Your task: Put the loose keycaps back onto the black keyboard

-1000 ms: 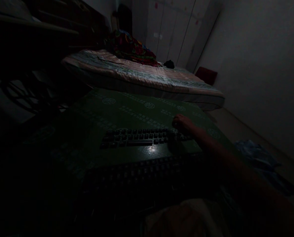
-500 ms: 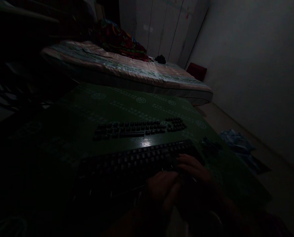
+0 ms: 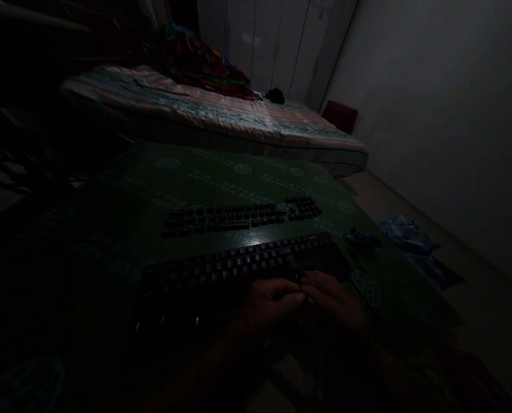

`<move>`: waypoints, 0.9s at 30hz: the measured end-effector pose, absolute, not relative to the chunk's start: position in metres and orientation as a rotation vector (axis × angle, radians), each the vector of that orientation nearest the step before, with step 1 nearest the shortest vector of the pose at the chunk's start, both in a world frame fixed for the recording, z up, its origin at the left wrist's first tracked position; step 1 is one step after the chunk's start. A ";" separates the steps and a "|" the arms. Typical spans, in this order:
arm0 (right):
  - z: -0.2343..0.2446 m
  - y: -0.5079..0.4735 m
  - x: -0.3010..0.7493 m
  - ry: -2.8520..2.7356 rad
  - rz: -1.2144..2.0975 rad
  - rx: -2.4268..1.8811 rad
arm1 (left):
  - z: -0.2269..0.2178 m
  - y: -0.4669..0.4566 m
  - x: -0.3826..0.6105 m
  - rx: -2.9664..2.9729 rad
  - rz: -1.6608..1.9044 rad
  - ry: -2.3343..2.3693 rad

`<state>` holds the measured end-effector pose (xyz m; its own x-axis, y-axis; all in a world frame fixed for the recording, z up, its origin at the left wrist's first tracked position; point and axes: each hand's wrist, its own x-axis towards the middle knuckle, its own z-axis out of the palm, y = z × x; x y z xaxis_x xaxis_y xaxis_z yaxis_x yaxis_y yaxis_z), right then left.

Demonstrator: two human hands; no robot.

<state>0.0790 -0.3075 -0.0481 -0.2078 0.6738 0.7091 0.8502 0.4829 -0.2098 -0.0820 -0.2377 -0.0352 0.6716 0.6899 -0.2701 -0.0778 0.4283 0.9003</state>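
Fingers of the left hand [image 3: 270,303] and right hand [image 3: 337,299] bunch narrowly together at the right-hand part of the keyboard [image 3: 230,267]; whether they pinch anything, I cannot tell. Its long axis runs from them toward the left edge of the green table [image 3: 221,189], left hand nearer

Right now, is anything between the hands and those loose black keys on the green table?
Yes: the black keyboard lies between them. The left hand and right hand are at its near side; the loose keys lie past its far edge on the green table. I see nothing else between.
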 end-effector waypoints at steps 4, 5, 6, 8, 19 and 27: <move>-0.050 -0.313 0.078 -1.919 -0.268 -1.262 | -0.038 -0.238 -0.083 0.918 0.473 0.637; -0.051 -0.314 0.078 -1.897 -0.258 -1.270 | -0.038 -0.238 -0.083 0.907 0.476 0.632; -0.052 -0.316 0.078 -1.877 -0.248 -1.278 | -0.039 -0.239 -0.084 0.896 0.474 0.626; -0.056 -0.317 0.078 -1.856 -0.234 -1.282 | -0.040 -0.239 -0.084 0.857 0.471 0.612; -0.032 -0.316 0.074 -1.913 -0.201 -1.262 | -0.044 -0.235 -0.084 0.824 0.430 0.577; -0.022 -0.320 0.073 -1.860 0.156 -1.277 | -0.040 -0.236 -0.086 0.740 0.404 0.546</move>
<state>0.0733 -0.3204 -0.0221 -0.1150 0.8134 0.5702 0.7074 0.4700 -0.5279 -0.0856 -0.2361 -0.0396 0.7883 0.5249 -0.3211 -0.1539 0.6734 0.7231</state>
